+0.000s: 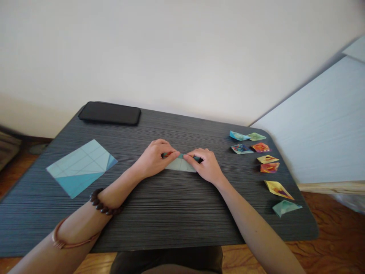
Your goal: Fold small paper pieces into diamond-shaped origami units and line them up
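Observation:
Between my two hands, at the middle of the dark table, lies a sheet of folding paper (pixel 181 164), pale on the near side with a coloured strip along its far edge. My left hand (pixel 158 156) grips the far left part of that edge, thumb on top and fingers curled behind. From the other side, my right hand (pixel 205 163) pinches the edge the same way, its thumb tip close to the left thumb. Both hands cover the ends of the paper, and the fingertips behind it are hidden.
A larger creased sheet (pixel 85 160) with a blue folded part lies at left. The black phone-like slab (pixel 110 113) rests at the back left. Several small folded paper pieces (pixel 278 189) line the right side of the table (pixel 171 213). A wall stands behind, a pale panel (pixel 322 121) at right.

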`<state>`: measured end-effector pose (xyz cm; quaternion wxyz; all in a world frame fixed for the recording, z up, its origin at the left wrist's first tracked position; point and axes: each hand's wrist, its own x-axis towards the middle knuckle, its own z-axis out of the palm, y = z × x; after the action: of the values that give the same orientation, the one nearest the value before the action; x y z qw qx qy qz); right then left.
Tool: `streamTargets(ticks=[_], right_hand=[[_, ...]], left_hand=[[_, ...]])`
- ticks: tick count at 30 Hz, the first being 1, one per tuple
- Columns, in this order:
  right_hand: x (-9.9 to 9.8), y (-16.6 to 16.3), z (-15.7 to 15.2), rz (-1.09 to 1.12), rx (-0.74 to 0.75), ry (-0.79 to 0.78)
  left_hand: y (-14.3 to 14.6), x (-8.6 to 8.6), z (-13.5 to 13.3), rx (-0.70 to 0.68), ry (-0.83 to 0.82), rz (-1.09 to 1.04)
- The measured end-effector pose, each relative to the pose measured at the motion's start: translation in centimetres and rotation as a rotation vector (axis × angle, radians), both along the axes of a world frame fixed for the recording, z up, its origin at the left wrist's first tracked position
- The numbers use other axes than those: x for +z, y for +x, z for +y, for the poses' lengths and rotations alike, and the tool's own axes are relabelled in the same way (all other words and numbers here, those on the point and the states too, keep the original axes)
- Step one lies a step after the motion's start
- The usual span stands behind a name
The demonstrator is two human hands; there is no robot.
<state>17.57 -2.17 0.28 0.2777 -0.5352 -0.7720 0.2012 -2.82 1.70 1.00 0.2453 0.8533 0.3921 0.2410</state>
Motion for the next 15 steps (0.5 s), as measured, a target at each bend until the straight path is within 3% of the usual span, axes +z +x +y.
streamTargets(ticks=[9,15], right_hand=[[0.2,0.6,-0.1,-0.008,0.040,-0.031],[0.4,1.0,0.1,0.051,0.049,-0.081]], left_hand=[[-0.7,-0.2,0.4,0.006,-0.059,0.089],[-1.3,-0.1,0.6,-0.140,-0.066,0.044]])
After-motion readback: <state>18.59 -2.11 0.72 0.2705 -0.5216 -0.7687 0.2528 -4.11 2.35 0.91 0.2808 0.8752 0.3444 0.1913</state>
